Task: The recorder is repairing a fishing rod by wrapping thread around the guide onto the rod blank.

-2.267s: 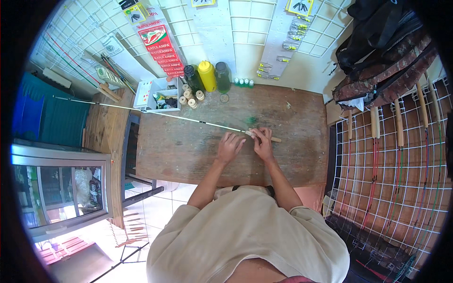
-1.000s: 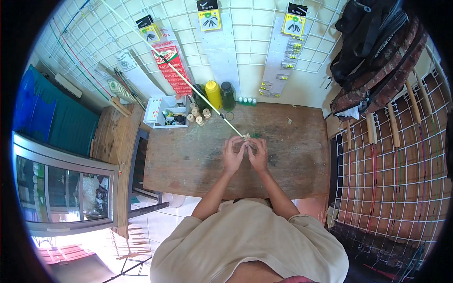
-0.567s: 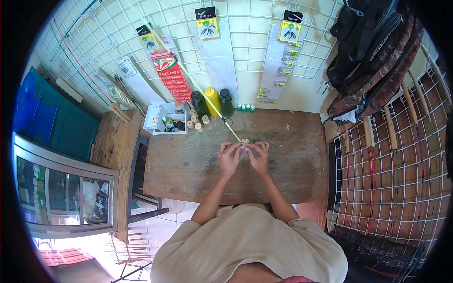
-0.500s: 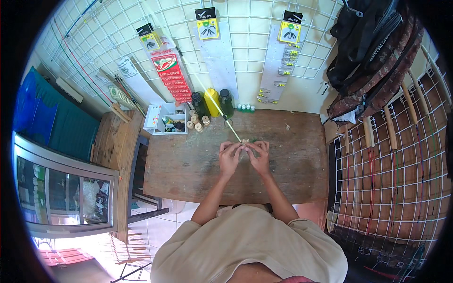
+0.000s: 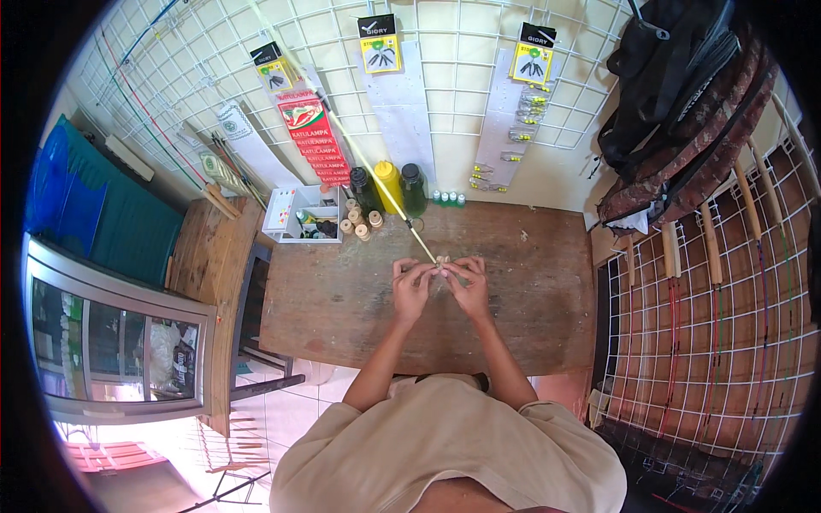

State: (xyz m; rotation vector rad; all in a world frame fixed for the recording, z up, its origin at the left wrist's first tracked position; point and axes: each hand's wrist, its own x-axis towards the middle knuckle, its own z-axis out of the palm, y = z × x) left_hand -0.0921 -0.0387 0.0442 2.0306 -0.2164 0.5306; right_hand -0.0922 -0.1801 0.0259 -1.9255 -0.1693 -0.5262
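A long thin pale rod [image 5: 366,158] with dark bands slants up and away to the upper left across the wooden table [image 5: 530,291]. Its lower end, with a small light wooden-looking piece [image 5: 443,262] on it, is pinched between my hands. My left hand [image 5: 412,286] grips it from the left and my right hand [image 5: 469,286] from the right, thumbs and fingertips meeting at that piece. The fingers partly hide whatever detail is there.
A white compartment box [image 5: 272,224], several wooden spools [image 5: 357,224], a yellow bottle [image 5: 389,188], dark bottles [image 5: 412,190] and small vials [image 5: 448,198] line the back. Grid panels [image 5: 445,85] hold hanging packs. Bags [image 5: 658,111] and rods [image 5: 711,239] hang right; a glass-paned cabinet [image 5: 115,342] stands left.
Since the earliest frame, the rod has swung from lying nearly crosswise to pointing away toward the upper wall. My hands drew together at its lower end; lately they have shifted only slightly.
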